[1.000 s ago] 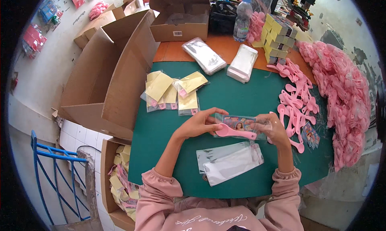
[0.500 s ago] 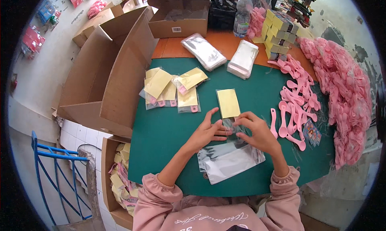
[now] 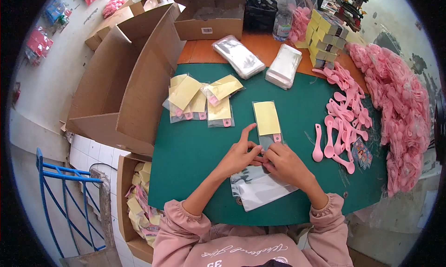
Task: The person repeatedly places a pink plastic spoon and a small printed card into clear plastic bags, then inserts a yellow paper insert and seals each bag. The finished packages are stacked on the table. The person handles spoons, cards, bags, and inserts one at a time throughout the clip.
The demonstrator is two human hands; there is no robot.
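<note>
A clear plastic bag [image 3: 265,142] lies in front of me on the green tabletop. Inside it are a yellow card [image 3: 267,118] and a pink spoon [image 3: 277,138], only whose handle end shows. My left hand [image 3: 241,154] is at the bag's lower end, index finger pointing away and the other fingers closed on the plastic. There too, my right hand [image 3: 283,161] pinches the bag with its fingertips together. The exact grip is partly hidden by the fingers. Under my wrists rests a stack of empty clear bags [image 3: 262,192].
Filled bags with yellow cards [image 3: 185,94] lie at left. Two stacks of clear bags [image 3: 284,66] sit farther back. Loose pink spoons [image 3: 329,137] and a big bagged heap of them [image 3: 395,113] occupy the right. A cardboard box [image 3: 144,81] stands left; a water bottle [image 3: 284,16] is behind.
My right hand has closed and come down to the bag's lower end, beside my left hand. The spoon's handle end now shows below the yellow card.
</note>
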